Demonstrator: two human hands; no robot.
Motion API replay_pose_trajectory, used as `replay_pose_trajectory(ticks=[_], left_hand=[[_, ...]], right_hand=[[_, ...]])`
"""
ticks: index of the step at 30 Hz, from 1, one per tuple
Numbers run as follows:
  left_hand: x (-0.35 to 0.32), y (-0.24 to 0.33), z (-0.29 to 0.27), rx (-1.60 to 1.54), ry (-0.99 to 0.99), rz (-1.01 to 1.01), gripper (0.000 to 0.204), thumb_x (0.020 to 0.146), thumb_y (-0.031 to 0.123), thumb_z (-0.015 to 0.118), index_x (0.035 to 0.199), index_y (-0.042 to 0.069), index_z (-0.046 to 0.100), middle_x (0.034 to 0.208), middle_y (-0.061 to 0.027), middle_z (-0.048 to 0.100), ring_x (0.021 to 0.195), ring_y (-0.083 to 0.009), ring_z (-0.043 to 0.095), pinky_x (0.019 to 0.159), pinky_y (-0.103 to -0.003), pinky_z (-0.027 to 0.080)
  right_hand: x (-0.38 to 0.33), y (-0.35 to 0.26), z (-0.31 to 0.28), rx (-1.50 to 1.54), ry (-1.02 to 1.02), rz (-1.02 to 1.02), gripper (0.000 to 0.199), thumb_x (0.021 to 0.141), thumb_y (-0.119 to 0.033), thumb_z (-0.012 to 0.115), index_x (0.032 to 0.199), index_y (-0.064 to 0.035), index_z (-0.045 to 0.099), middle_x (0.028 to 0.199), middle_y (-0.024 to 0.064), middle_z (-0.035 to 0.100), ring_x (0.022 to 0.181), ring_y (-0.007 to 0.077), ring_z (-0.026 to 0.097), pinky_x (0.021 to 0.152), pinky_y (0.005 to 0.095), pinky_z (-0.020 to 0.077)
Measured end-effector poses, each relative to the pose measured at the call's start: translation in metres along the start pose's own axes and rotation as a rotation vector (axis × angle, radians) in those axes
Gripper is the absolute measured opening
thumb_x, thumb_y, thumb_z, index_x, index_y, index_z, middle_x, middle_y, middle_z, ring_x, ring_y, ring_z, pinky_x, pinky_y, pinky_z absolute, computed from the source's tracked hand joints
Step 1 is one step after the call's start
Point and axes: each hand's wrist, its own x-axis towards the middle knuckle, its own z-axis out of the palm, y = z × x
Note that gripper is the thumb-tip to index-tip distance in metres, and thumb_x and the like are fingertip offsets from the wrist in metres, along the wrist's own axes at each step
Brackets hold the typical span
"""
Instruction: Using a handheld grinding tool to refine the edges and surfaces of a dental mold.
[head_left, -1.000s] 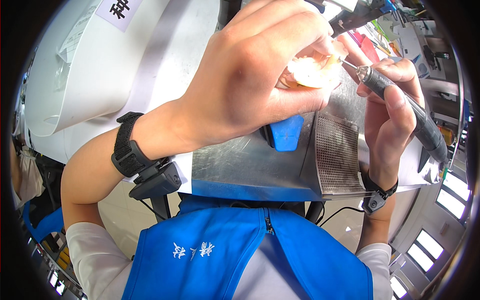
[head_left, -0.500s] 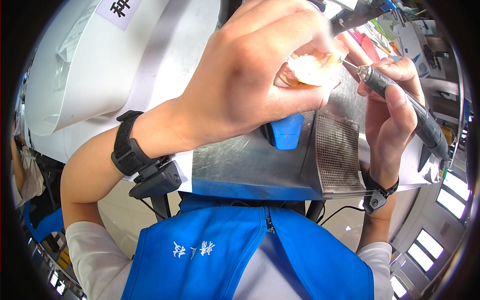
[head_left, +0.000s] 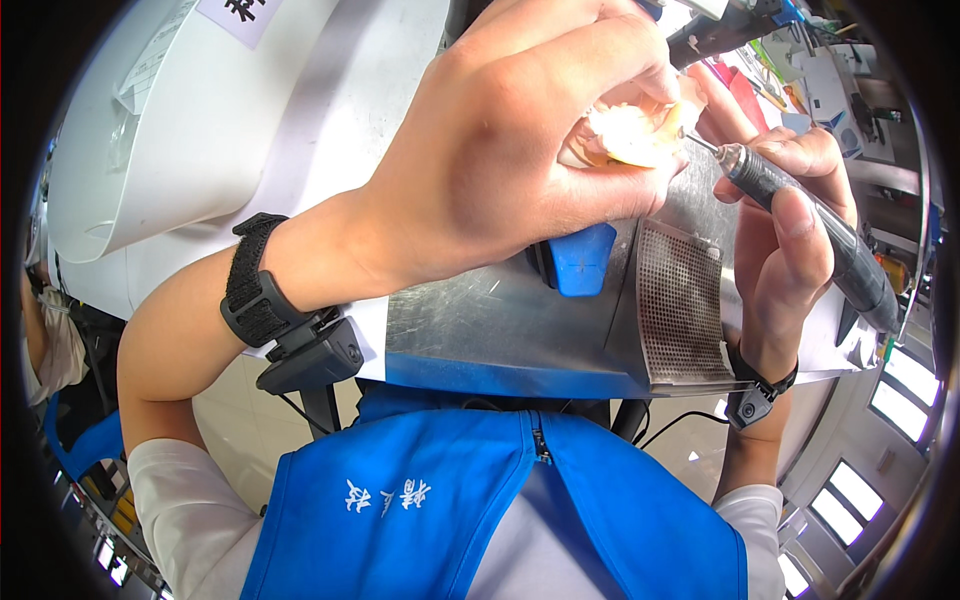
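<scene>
Pale dental cast (head_left: 632, 132) sits upper centre, pinched in the left hand (head_left: 520, 150) to steady it. Right hand (head_left: 785, 225) grips a rotary handpiece (head_left: 810, 225) pen-style, its bur meeting the cast above the perforated metal tray (head_left: 680, 305).

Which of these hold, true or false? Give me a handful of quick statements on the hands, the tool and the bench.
1. The left hand grips a pale cream workpiece. True.
2. The right hand holds a hammer. False: a slim dark rotary handpiece, held like a pen.
3. The tool's tip points at the workpiece. True.
4. The perforated metal panel lies left of the blue block. False: right of it.
5. Both wrists are bare. False: each wears a black strap.
</scene>
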Motion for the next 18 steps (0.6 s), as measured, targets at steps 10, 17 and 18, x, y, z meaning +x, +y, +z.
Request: replay_pose_trajectory(ticks=[10, 17, 18], left_hand=[[0.001, 0.000, 0.002, -0.010, -0.010, -0.023, 0.033, 0.071, 0.002, 0.083, 0.099, -0.002, 0.066, 0.101, -0.0199, 0.062, 0.091, -0.0329, 0.064, 0.077, -0.036, 0.053], [-0.005, -0.009, 0.007, -0.109, 0.059, 0.003, 0.035, 0.071, 0.003, 0.083, 0.102, -0.002, 0.068, 0.103, -0.0201, 0.062, 0.094, -0.0331, 0.066, 0.079, -0.035, 0.054], [-0.001, -0.002, 0.004, -0.099, 0.040, -0.036, 0.035, 0.071, 0.002, 0.083, 0.102, -0.002, 0.068, 0.103, -0.0202, 0.062, 0.094, -0.0331, 0.066, 0.079, -0.035, 0.054]], right_hand=[[0.002, 0.000, 0.000, -0.003, 0.025, -0.016, 0.035, 0.090, -0.031, 0.068, 0.107, -0.0006, 0.062, 0.092, 0.0137, 0.067, 0.082, 0.0197, 0.064, 0.079, 0.0305, 0.0499], [0.004, 0.000, 0.002, 0.021, 0.013, -0.041, 0.035, 0.090, -0.032, 0.066, 0.107, -0.0011, 0.062, 0.094, 0.0130, 0.065, 0.083, 0.0175, 0.062, 0.079, 0.0285, 0.0475], [0.002, -0.001, 0.004, 0.006, 0.036, -0.031, 0.035, 0.090, -0.031, 0.066, 0.107, -0.0010, 0.062, 0.095, 0.0132, 0.065, 0.083, 0.0174, 0.062, 0.080, 0.0282, 0.0476]])
